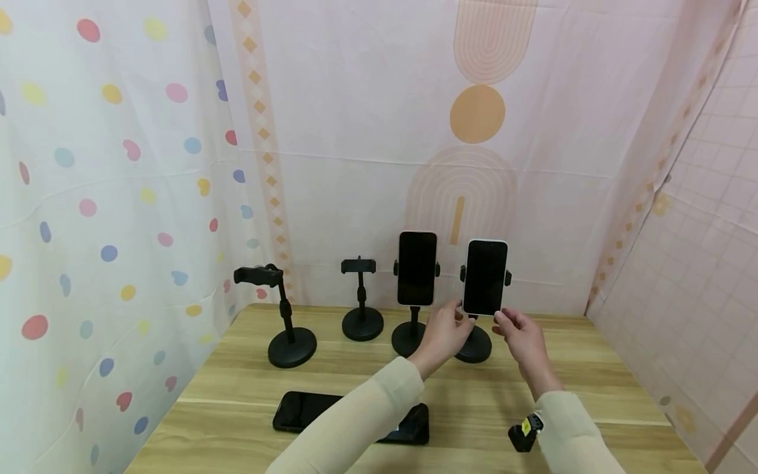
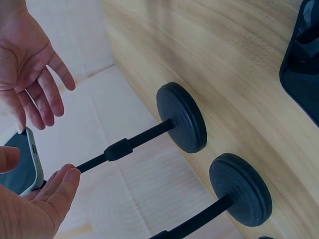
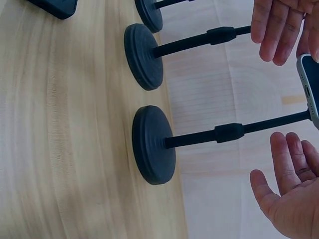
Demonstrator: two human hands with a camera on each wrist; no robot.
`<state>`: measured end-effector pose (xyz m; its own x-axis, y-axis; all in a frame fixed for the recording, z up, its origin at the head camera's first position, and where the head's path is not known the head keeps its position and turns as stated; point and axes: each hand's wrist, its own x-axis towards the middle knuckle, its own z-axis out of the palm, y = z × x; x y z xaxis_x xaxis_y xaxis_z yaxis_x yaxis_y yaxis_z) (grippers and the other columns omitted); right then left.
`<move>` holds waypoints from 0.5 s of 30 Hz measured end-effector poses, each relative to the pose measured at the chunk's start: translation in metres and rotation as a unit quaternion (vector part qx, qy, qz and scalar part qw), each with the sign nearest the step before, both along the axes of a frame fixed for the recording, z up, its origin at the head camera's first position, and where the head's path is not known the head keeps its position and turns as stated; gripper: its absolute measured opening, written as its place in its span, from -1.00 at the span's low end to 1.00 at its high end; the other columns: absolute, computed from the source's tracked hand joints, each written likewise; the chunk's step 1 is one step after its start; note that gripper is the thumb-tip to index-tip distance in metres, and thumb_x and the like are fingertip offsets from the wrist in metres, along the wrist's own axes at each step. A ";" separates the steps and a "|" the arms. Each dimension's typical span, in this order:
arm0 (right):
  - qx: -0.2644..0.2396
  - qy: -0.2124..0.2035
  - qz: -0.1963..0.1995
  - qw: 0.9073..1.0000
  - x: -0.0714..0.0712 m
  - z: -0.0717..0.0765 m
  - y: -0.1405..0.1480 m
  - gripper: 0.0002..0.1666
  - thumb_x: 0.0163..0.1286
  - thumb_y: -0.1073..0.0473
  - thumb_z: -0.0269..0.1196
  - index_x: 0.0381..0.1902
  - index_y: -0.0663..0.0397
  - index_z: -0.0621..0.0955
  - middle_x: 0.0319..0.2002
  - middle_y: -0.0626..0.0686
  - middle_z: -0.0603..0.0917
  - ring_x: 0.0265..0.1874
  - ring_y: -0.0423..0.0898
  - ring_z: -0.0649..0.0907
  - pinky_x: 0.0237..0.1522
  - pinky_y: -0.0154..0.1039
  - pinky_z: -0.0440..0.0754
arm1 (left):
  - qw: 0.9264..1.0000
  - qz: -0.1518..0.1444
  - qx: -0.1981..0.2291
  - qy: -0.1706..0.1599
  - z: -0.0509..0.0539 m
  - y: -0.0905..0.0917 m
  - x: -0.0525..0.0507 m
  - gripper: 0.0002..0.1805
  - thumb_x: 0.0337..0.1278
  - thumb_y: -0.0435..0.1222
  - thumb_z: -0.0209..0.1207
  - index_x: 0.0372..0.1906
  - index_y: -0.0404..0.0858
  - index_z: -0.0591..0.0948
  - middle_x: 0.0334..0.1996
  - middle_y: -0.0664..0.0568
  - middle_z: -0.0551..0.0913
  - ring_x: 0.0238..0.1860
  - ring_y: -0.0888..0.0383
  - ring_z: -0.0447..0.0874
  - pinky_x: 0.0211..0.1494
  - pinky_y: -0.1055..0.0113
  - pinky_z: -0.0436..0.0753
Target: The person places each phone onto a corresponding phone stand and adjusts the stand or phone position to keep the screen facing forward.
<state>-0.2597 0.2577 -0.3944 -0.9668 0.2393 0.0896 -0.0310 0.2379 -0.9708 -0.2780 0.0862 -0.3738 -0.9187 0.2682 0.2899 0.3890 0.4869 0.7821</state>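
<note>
- The left sleeve [image 1: 349, 421] is slanting up from the bottom centre of the frame, and the right sleeve [image 1: 574, 428] is rising from the lower right, both forearms reaching forward.
- A small black device [image 1: 526, 432] is sitting beside the right sleeve's cuff.
- A dark phone [image 1: 302, 409] is lying flat on the table [image 1: 474, 401] at lower centre, its right part disappearing behind the left sleeve; a black object [image 1: 419, 421] is showing past the sleeve.
- The left hand [image 1: 443, 334] is leaning in right of centre, wrist angled up to the right, its fingers extending loosely by the pale phone's lower left corner; it is gripping nothing firmly, and whether the thumb is touching the phone is hard to tell.
- The right hand [image 1: 524, 339] is tilting up to the left, its thumb resting at the lower right corner, the other fingers spreading free in a released pose.
- The pale phone [image 1: 484, 276] is standing upright between and above both hands, screen facing the viewer, the rightmost stand [image 1: 476, 347] holding it.
- Just left, a second phone [image 1: 417, 266] is standing in the middle stand [image 1: 408, 338].
- Two more stands are waiting at centre [image 1: 362, 324] and left [image 1: 292, 347].
- A patterned curtain [image 1: 355, 99] is hanging behind.
</note>
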 end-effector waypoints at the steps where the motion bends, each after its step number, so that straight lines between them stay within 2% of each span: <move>1: -0.002 -0.002 0.001 1.000 0.000 -0.001 0.000 -0.32 0.58 -0.04 0.05 0.42 0.37 0.31 0.28 0.37 0.45 0.20 0.19 0.56 0.29 0.09 0.39 | 1.000 -0.001 0.000 0.002 -0.001 0.000 0.000 -0.47 0.39 -0.17 0.17 0.33 -0.35 0.45 -0.02 -0.14 0.67 -0.06 0.02 0.69 -0.08 0.18 0.68; 6: -0.003 -0.001 -0.001 1.000 0.002 -0.007 -0.002 -0.36 0.59 0.01 0.05 0.39 0.40 0.34 0.24 0.37 0.49 0.18 0.19 0.58 0.24 0.07 0.43 | 1.000 -0.007 -0.004 0.005 -0.004 -0.003 0.001 -0.48 0.38 -0.17 0.18 0.32 -0.33 0.46 -0.04 -0.12 0.67 -0.05 0.03 0.70 -0.10 0.20 0.68; 11: 0.009 -0.008 -0.004 1.000 0.005 -0.012 -0.003 -0.41 0.59 0.04 0.05 0.36 0.40 0.38 0.19 0.37 0.52 0.13 0.16 0.62 0.20 0.06 0.46 | 1.000 -0.009 -0.015 -0.014 -0.010 -0.007 0.002 -0.49 0.40 -0.14 0.16 0.33 -0.27 0.47 -0.01 -0.08 0.66 -0.01 0.03 0.67 -0.05 0.17 0.66; 15: 0.018 -0.020 -0.001 1.000 0.007 -0.017 -0.004 -0.41 0.59 0.04 0.05 0.36 0.38 0.38 0.20 0.38 0.52 0.13 0.20 0.61 0.21 0.13 0.44 | 0.999 -0.018 -0.028 -0.012 -0.016 -0.014 0.002 -0.53 0.40 -0.16 0.14 0.30 -0.28 0.51 0.01 -0.13 0.66 0.00 0.02 0.66 -0.01 0.15 0.64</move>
<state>-0.2525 0.2540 -0.4117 -0.9692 0.2392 0.0588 0.0087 0.2720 -0.9623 -0.2758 0.0724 -0.3893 -0.9148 0.3167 0.2509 0.3881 0.5164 0.7634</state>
